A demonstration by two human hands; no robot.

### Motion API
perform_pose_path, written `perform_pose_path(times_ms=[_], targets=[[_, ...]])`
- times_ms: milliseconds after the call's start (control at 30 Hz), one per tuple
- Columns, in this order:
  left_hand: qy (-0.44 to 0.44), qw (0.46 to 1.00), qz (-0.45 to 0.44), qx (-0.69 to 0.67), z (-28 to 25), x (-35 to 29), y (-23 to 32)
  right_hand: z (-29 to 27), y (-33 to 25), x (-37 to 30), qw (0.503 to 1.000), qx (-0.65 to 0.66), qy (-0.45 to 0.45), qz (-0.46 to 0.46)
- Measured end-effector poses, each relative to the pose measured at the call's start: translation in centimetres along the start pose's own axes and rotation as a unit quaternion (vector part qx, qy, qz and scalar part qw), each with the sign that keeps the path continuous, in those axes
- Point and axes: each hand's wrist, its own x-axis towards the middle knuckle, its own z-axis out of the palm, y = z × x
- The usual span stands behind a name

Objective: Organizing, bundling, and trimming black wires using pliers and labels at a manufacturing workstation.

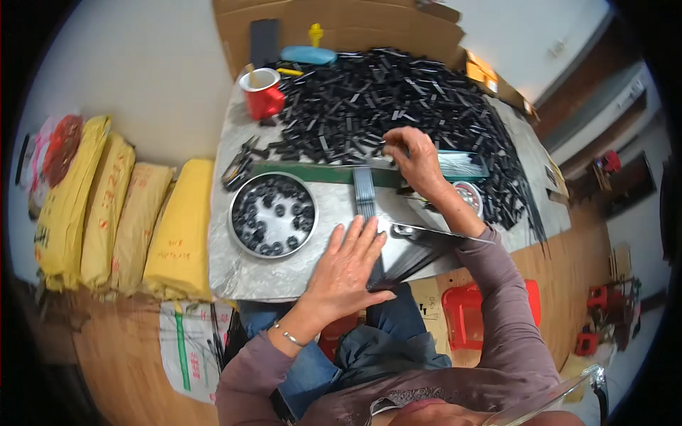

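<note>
My left hand [346, 268] lies flat with fingers spread, its fingertips touching the near part of a bundle of narrow grey strips [364, 190]. The bundle's far end rests across a long green bar [327, 172]. My right hand [418, 157] hovers past the bar, at the near edge of a heap of short black pieces [383, 99]. Its fingers are curled in toward the thumb; anything between them is too small to make out. Below my right forearm, a dark metal plate with a shiny edge [433, 234] sits at the table's near side, partly covering dark strips.
A round metal dish [266, 231] of small black rings stands left. Behind it are pliers [238, 167] and a red mug [260, 103]. A tray of thin rods [462, 165] and a small tub [469, 195] lie right. Yellow sacks [177, 234] stand left of the table.
</note>
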Motion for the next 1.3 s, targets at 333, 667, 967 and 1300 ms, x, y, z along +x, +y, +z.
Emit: perform_pose_path(times_ms=[333,667,967,1300], targets=[[0.002,1.000,-0.008,0.025,0.0,-0.4,0.6,-9.9,8.7,-3.5,0.943,-0.191,-0.174,0.212],[-0.017,0.999,-0.030,0.014,-0.4,-0.6,1.1,-10.8,8.4,-2.8,0.956,-0.240,-0.115,0.124],[-0.003,1.000,-0.020,0.004,0.0,-0.8,0.7,-1.6,0.7,-1.3,0.990,-0.019,-0.135,-0.039],[-0.009,1.000,-0.027,-0.002,-0.1,-0.8,0.7,0.0,1.4,-0.5,0.962,0.092,-0.249,0.066]])
